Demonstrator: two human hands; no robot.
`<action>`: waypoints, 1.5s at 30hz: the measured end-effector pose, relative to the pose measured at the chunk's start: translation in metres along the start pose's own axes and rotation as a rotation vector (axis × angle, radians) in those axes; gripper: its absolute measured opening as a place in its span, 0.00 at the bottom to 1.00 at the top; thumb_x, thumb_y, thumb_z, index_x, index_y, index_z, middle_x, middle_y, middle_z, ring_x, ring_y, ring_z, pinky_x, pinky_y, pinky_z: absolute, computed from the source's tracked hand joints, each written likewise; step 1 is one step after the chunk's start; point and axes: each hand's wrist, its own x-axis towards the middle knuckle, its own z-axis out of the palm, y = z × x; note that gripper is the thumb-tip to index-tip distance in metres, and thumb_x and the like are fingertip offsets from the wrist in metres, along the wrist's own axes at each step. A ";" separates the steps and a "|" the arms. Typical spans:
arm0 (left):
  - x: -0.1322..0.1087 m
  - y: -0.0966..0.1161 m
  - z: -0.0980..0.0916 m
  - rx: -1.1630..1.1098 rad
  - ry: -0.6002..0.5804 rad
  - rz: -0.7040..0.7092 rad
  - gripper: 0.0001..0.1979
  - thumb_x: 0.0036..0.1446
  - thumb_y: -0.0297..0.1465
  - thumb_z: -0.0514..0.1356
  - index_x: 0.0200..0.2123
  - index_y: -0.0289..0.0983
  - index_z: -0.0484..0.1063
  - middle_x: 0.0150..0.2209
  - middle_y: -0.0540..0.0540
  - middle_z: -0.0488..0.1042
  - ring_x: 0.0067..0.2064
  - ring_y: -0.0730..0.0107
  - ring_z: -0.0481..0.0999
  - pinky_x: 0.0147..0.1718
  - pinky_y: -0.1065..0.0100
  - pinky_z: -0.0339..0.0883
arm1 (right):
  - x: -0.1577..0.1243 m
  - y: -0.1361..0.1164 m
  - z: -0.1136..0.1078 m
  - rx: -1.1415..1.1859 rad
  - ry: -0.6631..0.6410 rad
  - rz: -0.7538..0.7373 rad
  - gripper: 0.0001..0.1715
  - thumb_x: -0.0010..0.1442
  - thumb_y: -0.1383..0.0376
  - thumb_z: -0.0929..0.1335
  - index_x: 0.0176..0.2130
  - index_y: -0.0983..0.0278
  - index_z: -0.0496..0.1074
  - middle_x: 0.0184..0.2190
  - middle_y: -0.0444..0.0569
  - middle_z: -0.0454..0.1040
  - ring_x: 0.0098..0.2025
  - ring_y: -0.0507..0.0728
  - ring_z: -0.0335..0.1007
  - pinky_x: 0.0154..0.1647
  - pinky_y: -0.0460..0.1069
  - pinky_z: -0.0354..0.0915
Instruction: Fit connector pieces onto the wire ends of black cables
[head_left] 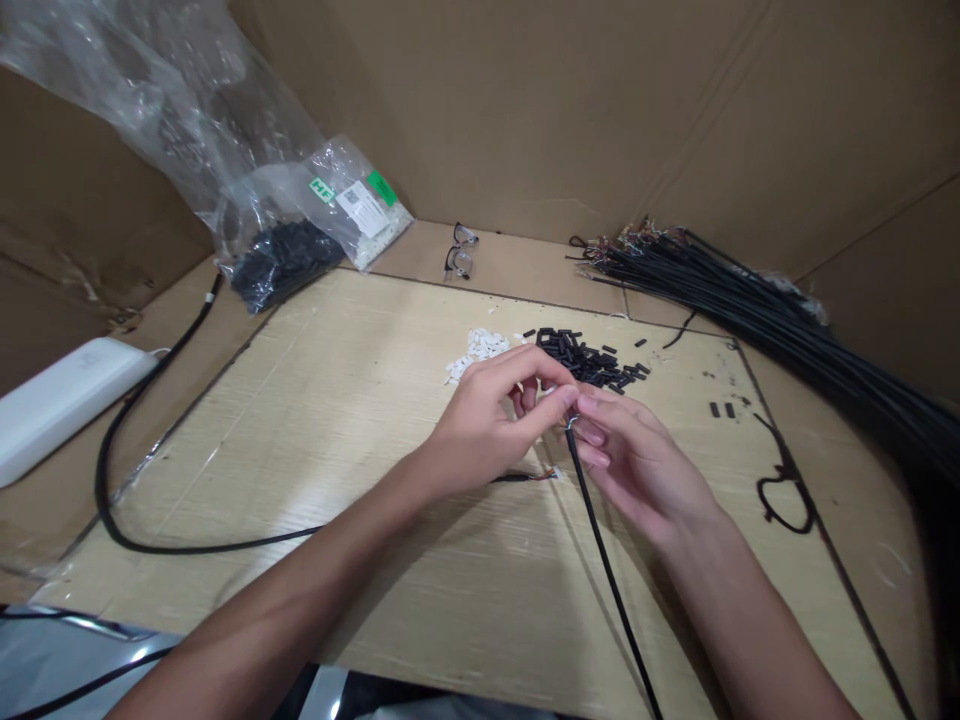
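Observation:
My left hand and my right hand meet over the middle of the board, fingertips pinched together at the stripped end of a black cable. Thin wires fan out of the cable's jacket between my fingers; their tips are hidden. From there the cable runs down toward the bottom edge. Under my left wrist lies another cable end with coloured wires and a small white connector. Just beyond my hands are a pile of short black tubes and a pile of small white pieces.
A bundle of black cables lies at the right. Clear plastic bags with black and white parts stand back left, near glasses. A white box sits at the left. Cardboard walls enclose the board. A looped cable lies right.

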 end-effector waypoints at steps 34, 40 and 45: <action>0.000 -0.003 0.004 -0.303 -0.034 -0.375 0.11 0.64 0.35 0.67 0.30 0.37 0.75 0.27 0.52 0.71 0.29 0.73 0.67 0.30 0.68 0.60 | -0.012 0.023 0.001 -1.490 0.320 -1.236 0.10 0.72 0.75 0.69 0.45 0.59 0.71 0.46 0.54 0.73 0.39 0.58 0.75 0.31 0.52 0.66; 0.002 -0.002 0.003 -0.385 -0.052 -0.425 0.12 0.63 0.34 0.67 0.28 0.38 0.73 0.24 0.53 0.69 0.28 0.73 0.67 0.32 0.68 0.62 | -0.014 0.025 0.004 -1.518 0.374 -1.253 0.10 0.72 0.75 0.69 0.45 0.59 0.71 0.46 0.55 0.75 0.40 0.58 0.76 0.29 0.52 0.66; 0.004 -0.003 0.004 -0.441 -0.080 -0.493 0.16 0.63 0.35 0.66 0.24 0.38 0.70 0.23 0.52 0.68 0.27 0.74 0.65 0.31 0.67 0.60 | -0.014 0.027 0.005 -1.531 0.391 -1.244 0.09 0.72 0.74 0.69 0.44 0.59 0.71 0.46 0.55 0.75 0.39 0.57 0.76 0.28 0.51 0.67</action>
